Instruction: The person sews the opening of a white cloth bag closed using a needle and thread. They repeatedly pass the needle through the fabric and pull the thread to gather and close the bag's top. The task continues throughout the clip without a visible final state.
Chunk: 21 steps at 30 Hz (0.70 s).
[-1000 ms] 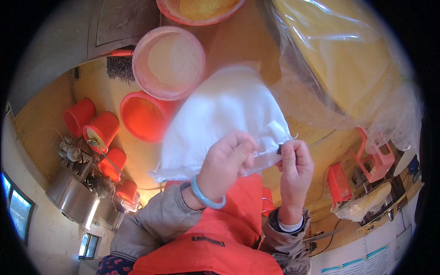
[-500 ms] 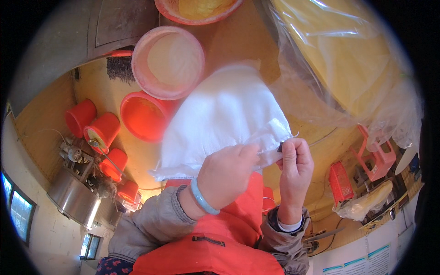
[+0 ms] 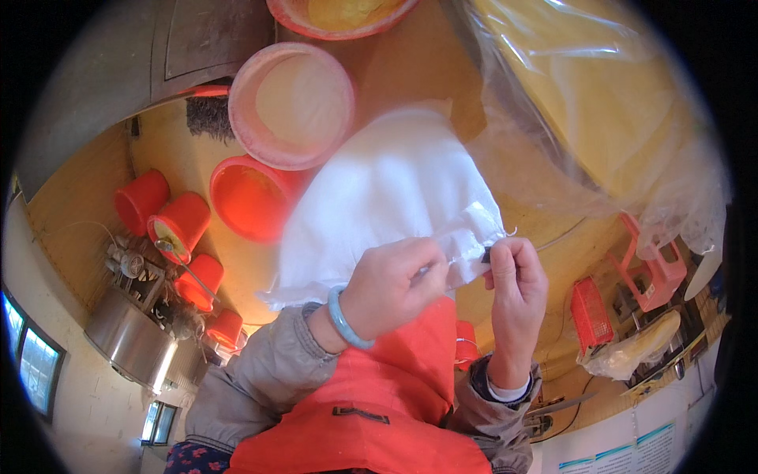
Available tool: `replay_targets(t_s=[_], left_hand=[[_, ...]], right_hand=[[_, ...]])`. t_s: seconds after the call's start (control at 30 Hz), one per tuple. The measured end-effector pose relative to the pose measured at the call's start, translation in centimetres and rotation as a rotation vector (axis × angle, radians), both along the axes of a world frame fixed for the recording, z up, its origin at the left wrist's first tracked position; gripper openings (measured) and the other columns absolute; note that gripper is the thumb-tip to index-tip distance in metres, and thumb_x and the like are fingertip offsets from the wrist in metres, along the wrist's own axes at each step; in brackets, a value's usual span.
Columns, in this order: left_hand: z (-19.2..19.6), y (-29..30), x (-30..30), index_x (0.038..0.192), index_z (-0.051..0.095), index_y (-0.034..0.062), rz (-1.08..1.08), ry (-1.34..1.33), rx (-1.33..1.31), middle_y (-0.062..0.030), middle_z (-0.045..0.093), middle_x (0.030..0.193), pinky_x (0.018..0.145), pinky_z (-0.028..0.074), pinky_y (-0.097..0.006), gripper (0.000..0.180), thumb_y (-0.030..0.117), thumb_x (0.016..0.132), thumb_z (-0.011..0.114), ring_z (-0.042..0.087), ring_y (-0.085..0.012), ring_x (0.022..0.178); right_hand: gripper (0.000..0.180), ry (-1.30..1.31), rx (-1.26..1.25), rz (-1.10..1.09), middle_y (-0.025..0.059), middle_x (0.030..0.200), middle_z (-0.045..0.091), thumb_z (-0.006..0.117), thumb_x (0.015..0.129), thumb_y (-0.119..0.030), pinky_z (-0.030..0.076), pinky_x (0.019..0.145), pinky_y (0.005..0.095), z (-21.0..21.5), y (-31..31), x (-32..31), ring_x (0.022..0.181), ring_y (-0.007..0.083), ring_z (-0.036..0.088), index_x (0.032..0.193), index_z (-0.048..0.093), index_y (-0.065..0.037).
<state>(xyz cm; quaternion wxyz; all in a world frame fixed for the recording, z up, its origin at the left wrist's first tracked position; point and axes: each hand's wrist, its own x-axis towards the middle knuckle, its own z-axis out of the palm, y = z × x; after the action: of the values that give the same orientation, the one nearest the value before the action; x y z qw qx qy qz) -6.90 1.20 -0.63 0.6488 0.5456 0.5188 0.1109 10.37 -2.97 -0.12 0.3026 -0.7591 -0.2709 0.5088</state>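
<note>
A full white sack (image 3: pixel 387 182) stands in front of me, its stitched top edge turned toward me. My left hand (image 3: pixel 392 288), with a pale blue bangle at the wrist, is closed at this edge; its curled fingers hide what they grip. At the sack's right corner my right hand (image 3: pixel 517 288) is closed in a pinch between thumb and fingers. A small dark object (image 3: pixel 486 254) shows at its fingertips, against the corner. Short loose threads stick out there.
Beyond the sack stand a pink-rimmed tub (image 3: pixel 304 107) of pale powder and an orange-red bucket (image 3: pixel 251 197). More red buckets (image 3: pixel 180 221) and a steel drum (image 3: pixel 130 336) are on the left. Clear plastic sheeting (image 3: pixel 584 103), a red stool (image 3: pixel 659 276) and a red basket (image 3: pixel 591 314) lie right.
My right hand has shifted slightly right and down, its fingers less tightly curled. My left hand has moved a little up, and its fingers are less blurred. The sack stays in place.
</note>
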Motion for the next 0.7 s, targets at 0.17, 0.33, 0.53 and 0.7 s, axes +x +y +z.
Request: replay_targets(t_s=[0.17, 0.33, 0.53, 0.7], left_hand=[[0.1, 0.0, 0.2, 0.094, 0.057, 0.0019, 0.018, -0.03, -0.095, -0.0113, 0.057, 0.079, 0.065, 0.046, -0.03, 0.012, 0.013, 0.094, 0.053, 0.055, -0.0186, 0.069], [0.3, -0.3, 0.3, 0.095, 0.057, 0.0019, 0.035, -0.044, -0.16, -0.0087, 0.056, 0.08, 0.067, 0.046, -0.028, 0.012, 0.012, 0.095, 0.051, 0.053, -0.0144, 0.073], [0.0, -0.7, 0.3, 0.095, 0.056, 0.0019, 0.116, -0.086, -0.29, -0.0029, 0.055, 0.081, 0.068, 0.044, -0.025, 0.012, 0.012, 0.096, 0.051, 0.05, -0.0089, 0.075], [0.3, -1.2, 0.3, 0.094, 0.055, 0.0019, 0.217, -0.162, -0.391, -0.0003, 0.053, 0.083, 0.069, 0.042, -0.022, 0.011, 0.011, 0.096, 0.05, 0.047, -0.0061, 0.078]], right_hand=[[0.009, -0.569, 0.178, 0.336, 0.0032, 0.07, 0.051, 0.06, 0.092, -0.008, 0.04, 0.057, 0.0264, 3.4, 1.0, -0.3, 0.061, 0.0149, 0.048, 0.086, 0.058, -0.002], [0.006, -0.412, -0.038, 0.484, 0.0166, 0.078, 0.059, 0.061, 0.09, -0.008, 0.046, 0.059, 0.0407, 3.8, 0.9, -2.2, 0.068, 0.033, 0.06, 0.089, 0.058, -0.003], [0.005, -0.378, -0.081, 0.479, 0.0167, 0.079, 0.061, 0.059, 0.09, -0.007, 0.046, 0.059, 0.0429, 3.1, 0.5, -1.8, 0.07, 0.0357, 0.061, 0.093, 0.058, -0.004], [0.006, -0.299, -0.114, 0.486, 0.0173, 0.079, 0.061, 0.06, 0.089, -0.006, 0.046, 0.059, 0.043, 3.5, 0.8, -1.5, 0.069, 0.0359, 0.06, 0.092, 0.057, -0.003]])
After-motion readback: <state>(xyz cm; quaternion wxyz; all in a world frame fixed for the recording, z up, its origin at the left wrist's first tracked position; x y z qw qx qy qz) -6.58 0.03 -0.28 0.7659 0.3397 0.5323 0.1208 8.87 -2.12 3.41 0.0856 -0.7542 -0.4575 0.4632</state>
